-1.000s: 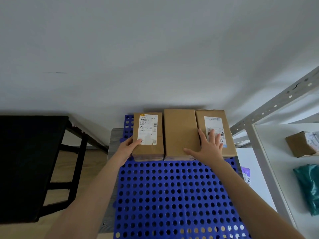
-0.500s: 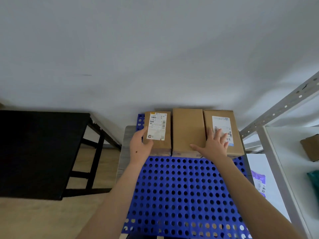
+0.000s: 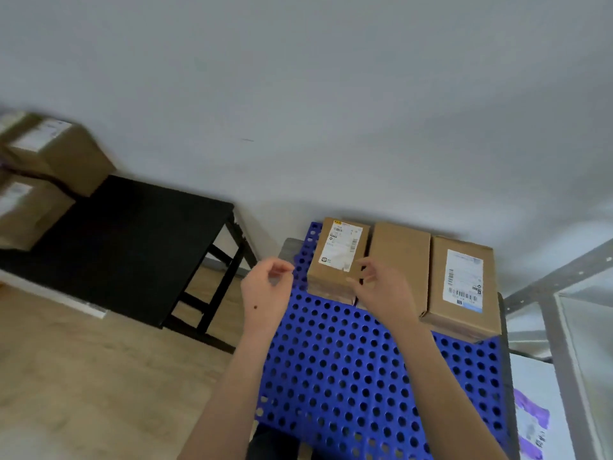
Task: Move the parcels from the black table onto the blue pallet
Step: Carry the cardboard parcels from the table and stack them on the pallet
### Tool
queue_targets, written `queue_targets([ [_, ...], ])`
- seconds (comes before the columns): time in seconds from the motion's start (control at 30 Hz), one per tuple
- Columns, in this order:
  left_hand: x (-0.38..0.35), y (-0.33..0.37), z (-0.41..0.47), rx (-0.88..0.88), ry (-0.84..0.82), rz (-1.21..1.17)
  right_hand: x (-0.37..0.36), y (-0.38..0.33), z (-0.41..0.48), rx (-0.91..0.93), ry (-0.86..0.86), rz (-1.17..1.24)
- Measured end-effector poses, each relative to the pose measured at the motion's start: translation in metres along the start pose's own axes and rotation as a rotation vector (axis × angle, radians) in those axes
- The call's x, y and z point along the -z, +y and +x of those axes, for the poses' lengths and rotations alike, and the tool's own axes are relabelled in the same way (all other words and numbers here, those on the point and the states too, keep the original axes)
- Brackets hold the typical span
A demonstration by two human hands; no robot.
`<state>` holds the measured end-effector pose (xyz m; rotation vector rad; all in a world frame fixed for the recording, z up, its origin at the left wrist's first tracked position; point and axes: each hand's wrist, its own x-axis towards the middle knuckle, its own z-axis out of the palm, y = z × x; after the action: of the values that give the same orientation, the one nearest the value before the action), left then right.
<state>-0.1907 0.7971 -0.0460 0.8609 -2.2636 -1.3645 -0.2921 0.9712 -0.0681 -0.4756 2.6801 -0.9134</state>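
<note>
Lifting hands: left hand (image 3: 265, 290) and right hand (image 3: 381, 290) just let go, fingers loose, empty.
Blue pallet (image 3: 365, 376): three parcels (image 3: 399, 254) in a row along the wall side.
Black table (image 3: 132, 244): more parcels (image 3: 56, 151) at its far end, likely next.

Soft dim indoor light — motion blur at left edge, wide-angle bending, faint shadows.

- The flat blue plastic pallet (image 3: 365, 376) was patterned all over with rows of round dark holes.
- At the pallet's far edge, the left brown cardboard box (image 3: 338, 257) bore a white label with a yellow corner and black barcode.
- The middle cardboard box (image 3: 399, 257) was plain brown.
- The right cardboard box (image 3: 461, 287) was brown; its white label had black barcodes and a pale blue strip.
- Left of the pallet, the rectangular table (image 3: 126, 247) was matt black.
</note>
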Motion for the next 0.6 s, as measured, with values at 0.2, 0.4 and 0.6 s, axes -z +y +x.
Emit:
queue_targets([
  [0.2, 0.058, -0.017, -0.012, 0.104, 0.132, -0.005, -0.025, -0.058, -0.008, 0.160, -0.120, 0.039],
  [0.4, 0.124, -0.051, -0.002, 0.228, 0.226, -0.062, -0.061, -0.125, -0.017, 0.366, -0.307, 0.023],
  [0.6, 0.208, -0.090, 0.008, 0.260, 0.283, -0.065, -0.115, -0.208, -0.026, 0.457, -0.336, 0.021],
])
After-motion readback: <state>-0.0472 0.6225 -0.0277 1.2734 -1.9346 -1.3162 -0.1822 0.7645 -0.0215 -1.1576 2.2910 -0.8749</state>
